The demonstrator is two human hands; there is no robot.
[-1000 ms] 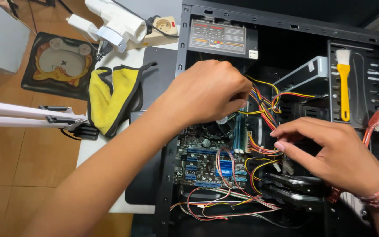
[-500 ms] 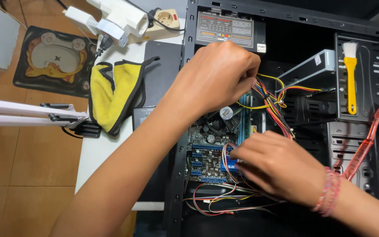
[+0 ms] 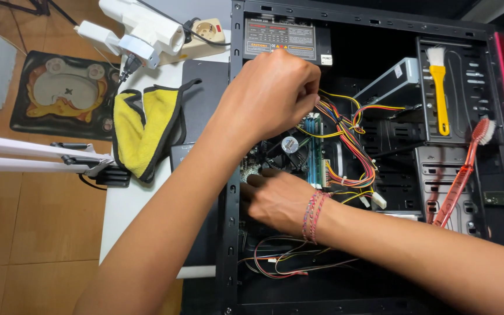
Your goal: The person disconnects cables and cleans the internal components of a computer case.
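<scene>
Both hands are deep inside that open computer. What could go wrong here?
The left hand grips the coloured wire bundle; a hard tug might pull a plug loose. The right hand presses low on the circuit board, so it could flex or take a static shock. The red toothbrush leans loosely and might slip into the case.

Both forearms are bare, with no sleeves in view, no gloves and no rings to be seen on the fingers that show. The right hand (image 3: pixel 278 198) wears a small stack of thin woven thread bracelets (image 3: pixel 313 209) at the wrist, in pink, red and blue strands. The left hand (image 3: pixel 272 96) and its wrist carry nothing.
</scene>
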